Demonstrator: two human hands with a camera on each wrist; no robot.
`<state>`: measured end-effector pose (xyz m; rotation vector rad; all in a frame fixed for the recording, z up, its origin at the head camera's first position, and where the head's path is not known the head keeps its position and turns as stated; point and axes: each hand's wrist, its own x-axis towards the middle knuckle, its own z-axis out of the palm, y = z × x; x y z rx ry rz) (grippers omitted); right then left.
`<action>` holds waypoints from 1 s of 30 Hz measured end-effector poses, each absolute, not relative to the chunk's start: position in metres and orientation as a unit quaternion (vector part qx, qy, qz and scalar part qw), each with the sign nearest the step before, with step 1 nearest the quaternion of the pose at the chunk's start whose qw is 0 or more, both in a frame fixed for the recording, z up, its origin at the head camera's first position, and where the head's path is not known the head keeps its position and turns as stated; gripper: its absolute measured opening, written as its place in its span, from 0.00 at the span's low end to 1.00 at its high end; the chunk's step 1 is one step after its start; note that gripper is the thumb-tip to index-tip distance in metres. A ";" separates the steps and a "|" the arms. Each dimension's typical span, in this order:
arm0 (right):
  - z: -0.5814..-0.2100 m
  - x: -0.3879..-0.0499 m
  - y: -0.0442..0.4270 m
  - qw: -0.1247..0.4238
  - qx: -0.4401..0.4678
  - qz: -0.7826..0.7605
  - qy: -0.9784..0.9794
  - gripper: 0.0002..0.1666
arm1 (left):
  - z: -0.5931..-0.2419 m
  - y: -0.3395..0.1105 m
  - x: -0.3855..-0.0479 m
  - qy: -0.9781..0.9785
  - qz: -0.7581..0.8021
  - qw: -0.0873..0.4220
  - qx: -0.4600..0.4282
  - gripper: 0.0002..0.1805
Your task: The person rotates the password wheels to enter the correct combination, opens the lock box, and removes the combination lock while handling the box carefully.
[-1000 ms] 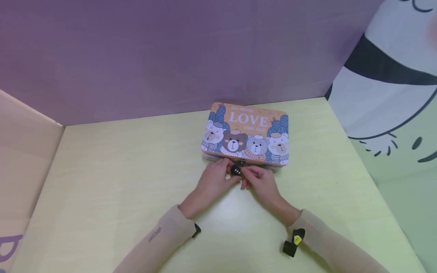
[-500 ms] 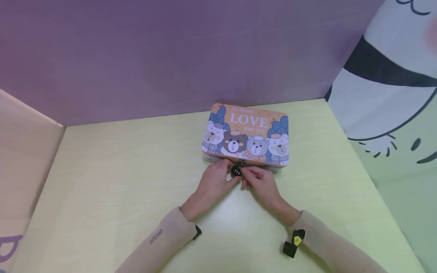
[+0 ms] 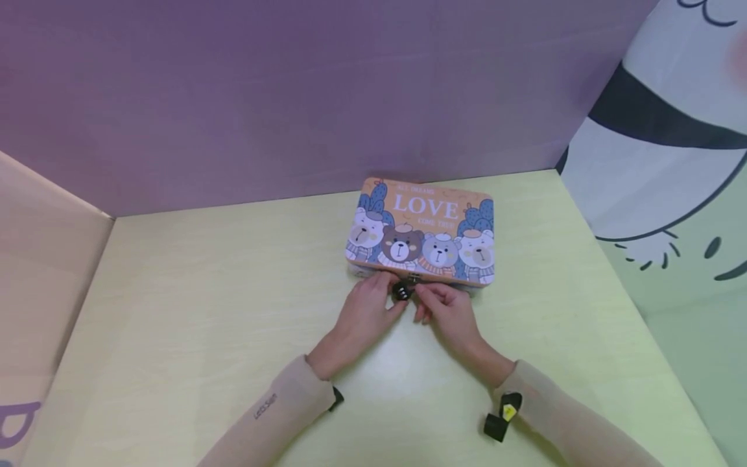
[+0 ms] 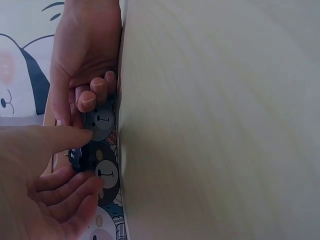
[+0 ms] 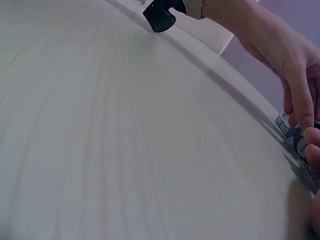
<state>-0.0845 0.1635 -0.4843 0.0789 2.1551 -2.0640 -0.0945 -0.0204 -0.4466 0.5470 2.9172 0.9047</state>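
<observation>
A rectangular tin box [image 3: 420, 206] with bears and the word LOVE on its lid lies closed near the table's back edge. At its front latch [image 3: 414, 277] is a small black combination padlock [image 3: 401, 291] with a row of white marks. My left hand [image 3: 362, 312] holds the padlock between thumb and curled fingers, as the left wrist view also shows of the padlock [image 4: 78, 157]. From the other side my right hand [image 3: 452, 319] pinches the padlock's right end with thumb and forefinger. Fingers hide the shackle, so I cannot tell whether it passes through the latch.
The pale wooden table [image 3: 222, 292] extends around the box. A purple wall panel [image 3: 280, 104] rises directly behind it. Side panels stand left [image 3: 35, 259] and right [image 3: 671, 181]. A black wrist camera [image 3: 496, 426] hangs from the right sleeve.
The padlock has turned slightly and shifted a little left in my fingers. The right fingertips sit slightly farther right. The box stays where it was.
</observation>
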 end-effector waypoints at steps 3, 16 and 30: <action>-0.485 -0.084 0.164 0.079 0.026 -0.692 0.717 0.16 | -0.447 -0.020 -0.094 0.938 0.298 0.018 0.177 0.19; -0.486 -0.084 0.163 0.075 0.031 -0.703 0.706 0.16 | -0.447 -0.022 -0.094 0.934 0.286 -0.021 0.214 0.18; -0.483 -0.083 0.162 0.067 0.026 -0.708 0.703 0.14 | -0.448 -0.021 -0.094 0.933 0.258 -0.053 0.244 0.16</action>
